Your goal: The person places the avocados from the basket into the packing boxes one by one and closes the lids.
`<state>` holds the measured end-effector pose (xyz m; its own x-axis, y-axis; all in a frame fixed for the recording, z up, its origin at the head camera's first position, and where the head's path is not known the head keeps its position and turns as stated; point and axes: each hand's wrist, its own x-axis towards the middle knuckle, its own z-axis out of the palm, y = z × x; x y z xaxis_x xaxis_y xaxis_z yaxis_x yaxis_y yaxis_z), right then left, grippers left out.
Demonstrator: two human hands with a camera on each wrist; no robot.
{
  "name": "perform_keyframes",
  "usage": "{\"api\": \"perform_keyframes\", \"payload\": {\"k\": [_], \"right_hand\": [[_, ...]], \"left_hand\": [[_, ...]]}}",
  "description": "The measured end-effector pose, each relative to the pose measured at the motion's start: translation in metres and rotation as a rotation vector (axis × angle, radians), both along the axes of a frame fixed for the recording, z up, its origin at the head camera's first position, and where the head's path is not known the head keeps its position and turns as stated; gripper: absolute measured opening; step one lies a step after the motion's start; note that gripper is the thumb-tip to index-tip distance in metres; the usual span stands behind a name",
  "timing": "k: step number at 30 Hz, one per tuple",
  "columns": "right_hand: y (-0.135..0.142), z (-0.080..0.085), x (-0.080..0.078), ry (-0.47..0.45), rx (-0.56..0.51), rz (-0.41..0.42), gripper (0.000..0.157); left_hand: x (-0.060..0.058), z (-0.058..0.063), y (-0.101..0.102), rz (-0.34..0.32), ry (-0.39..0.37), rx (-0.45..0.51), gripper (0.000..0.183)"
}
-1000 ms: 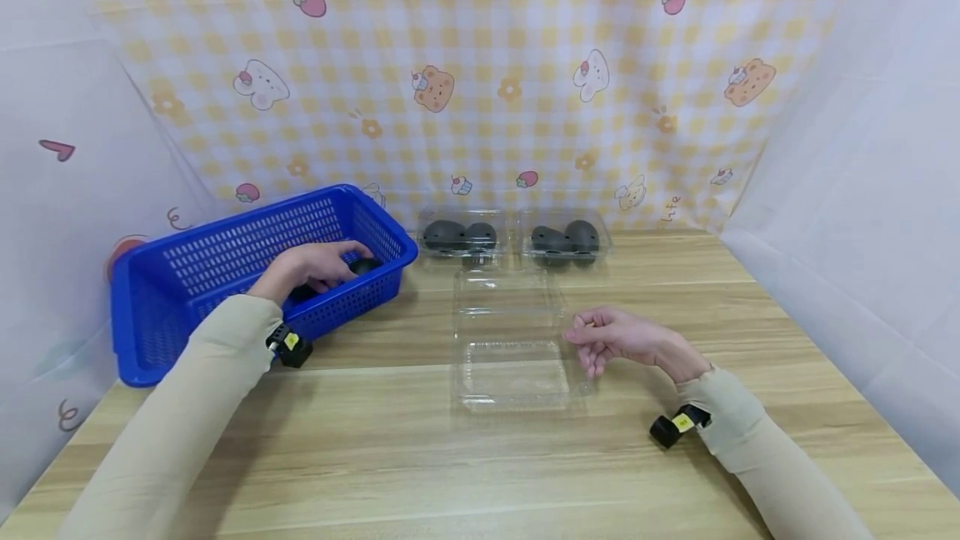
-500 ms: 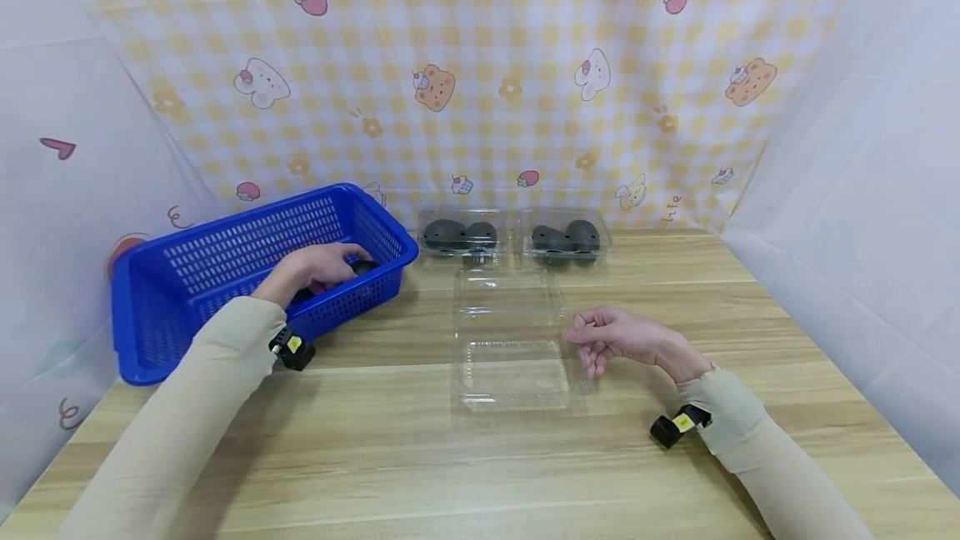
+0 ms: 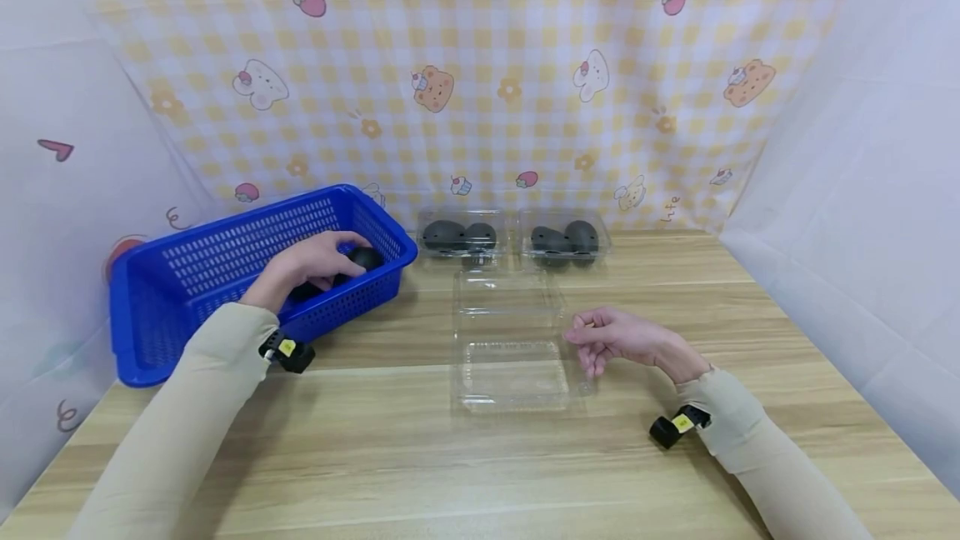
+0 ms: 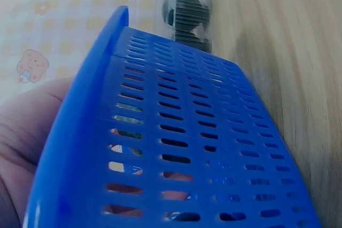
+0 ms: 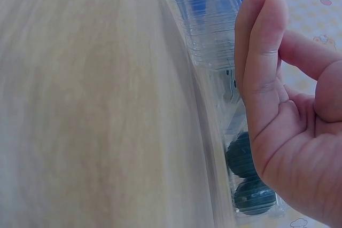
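Observation:
In the head view my left hand reaches into the blue basket, thumb and fingers curled about a dark avocado at its right end. The basket wall hides most of that hand in the left wrist view, where only part of the hand shows. An opened clear plastic clamshell box lies on the table, its lid folded back. Beside its right edge is my right hand, fingers loosely bent and holding nothing visible. Whether the fingertips touch the rim I cannot tell.
Two clear boxes, a left one and a right one, stand at the back by the patterned curtain, with dark avocados inside. Another dark item lies in the basket under my left hand. The wooden table extends toward me.
My left hand has shifted slightly left and up in the basket, and more of the avocado shows beside its fingers. The right hand and the boxes stay in place.

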<state>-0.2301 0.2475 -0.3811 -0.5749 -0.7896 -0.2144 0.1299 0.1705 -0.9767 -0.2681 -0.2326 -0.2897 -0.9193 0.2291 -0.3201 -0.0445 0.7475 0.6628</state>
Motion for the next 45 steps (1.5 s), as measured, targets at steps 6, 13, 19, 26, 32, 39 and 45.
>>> {"api": "perform_keyframes", "payload": {"k": [6, 13, 19, 26, 32, 39, 45], "right_hand": [[-0.001, 0.001, 0.001, -0.004, 0.005, -0.006, 0.019], [-0.001, 0.001, 0.001, -0.009, 0.011, -0.012, 0.018], [0.0, 0.0, 0.002, -0.002, -0.002, -0.006, 0.019], [0.0, 0.0, 0.002, -0.003, 0.007, -0.018, 0.019], [0.0, -0.001, 0.001, -0.004, 0.007, -0.022, 0.019], [0.0, -0.001, 0.0, 0.007, 0.001, -0.012, 0.019], [0.001, -0.002, 0.0, 0.01, 0.004, -0.01, 0.019]], "left_hand": [[0.005, 0.004, -0.004, 0.006, 0.033, 0.024, 0.064], [0.012, 0.007, -0.002, -0.012, 0.087, 0.025, 0.067], [0.015, 0.012, 0.002, 0.001, 0.127, 0.035, 0.07], [0.022, 0.021, 0.008, 0.024, 0.185, 0.052, 0.072], [0.025, 0.026, 0.013, 0.055, 0.221, 0.063, 0.074], [0.027, 0.032, 0.015, 0.083, 0.22, 0.113, 0.077], [0.028, 0.032, 0.021, 0.081, 0.203, 0.17, 0.079]]}}
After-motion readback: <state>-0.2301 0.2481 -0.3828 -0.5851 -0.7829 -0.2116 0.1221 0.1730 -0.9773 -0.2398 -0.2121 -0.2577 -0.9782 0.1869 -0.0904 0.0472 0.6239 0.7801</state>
